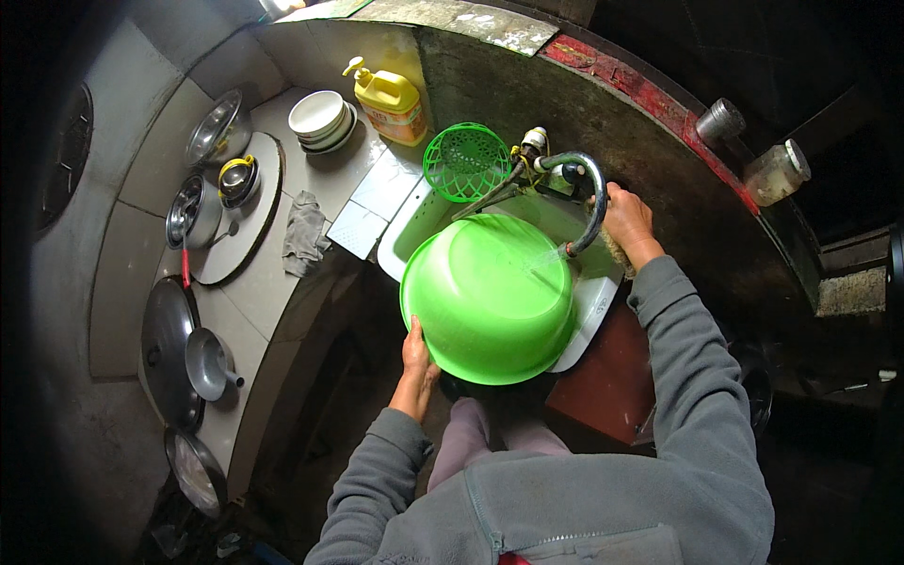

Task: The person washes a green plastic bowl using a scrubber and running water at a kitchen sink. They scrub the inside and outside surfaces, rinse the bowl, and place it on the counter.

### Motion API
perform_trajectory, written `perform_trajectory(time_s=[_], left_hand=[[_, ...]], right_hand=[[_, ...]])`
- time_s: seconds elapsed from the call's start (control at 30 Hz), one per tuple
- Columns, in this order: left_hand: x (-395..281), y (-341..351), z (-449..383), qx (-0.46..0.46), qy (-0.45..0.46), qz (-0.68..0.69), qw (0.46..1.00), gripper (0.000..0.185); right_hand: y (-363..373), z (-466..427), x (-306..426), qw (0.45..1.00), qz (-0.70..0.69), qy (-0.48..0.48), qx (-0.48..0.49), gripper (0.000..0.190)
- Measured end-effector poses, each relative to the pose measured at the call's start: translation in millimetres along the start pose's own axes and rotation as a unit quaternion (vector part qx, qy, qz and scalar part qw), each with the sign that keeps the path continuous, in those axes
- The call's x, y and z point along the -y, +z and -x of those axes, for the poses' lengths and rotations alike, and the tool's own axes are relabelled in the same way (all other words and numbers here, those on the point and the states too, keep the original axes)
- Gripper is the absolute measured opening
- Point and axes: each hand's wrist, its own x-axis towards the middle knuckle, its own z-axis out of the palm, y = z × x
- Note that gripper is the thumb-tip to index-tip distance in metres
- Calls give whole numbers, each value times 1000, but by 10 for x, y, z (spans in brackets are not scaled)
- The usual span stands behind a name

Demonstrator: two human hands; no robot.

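My left hand [418, 360] grips the near left rim of a large green plastic basin [494, 304], which is tilted bottom-up over the white sink [397, 247]. Water runs from the curved metal faucet [600, 191] onto the basin's underside. At the sink's right side, beyond the faucet, my right hand [627, 215] is closed on something brownish and fibrous, perhaps a scrubber [616, 251]; the fingers are partly hidden. A green plastic basket [466, 162] sits at the back of the sink.
A yellow pump bottle [388, 106], stacked bowls [321, 116] and a grey cloth [305, 233] lie on the tiled counter. Farther left are metal bowls [219, 131], a round board [247, 233], a large lid [166, 346] and a ladle [207, 364]. Jars [777, 173] stand on the right ledge.
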Motion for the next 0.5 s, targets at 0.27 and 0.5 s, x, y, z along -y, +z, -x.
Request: perform_trajectory(time_s=[0.27, 0.5], left_hand=[[59, -77, -62, 1, 7, -2, 1000, 56], [44, -22, -28, 12, -7, 20, 1000, 57]], right_hand=[[78, 33, 13, 1000, -17, -4, -17, 26], [112, -28, -60, 1000, -10, -11, -17, 23]])
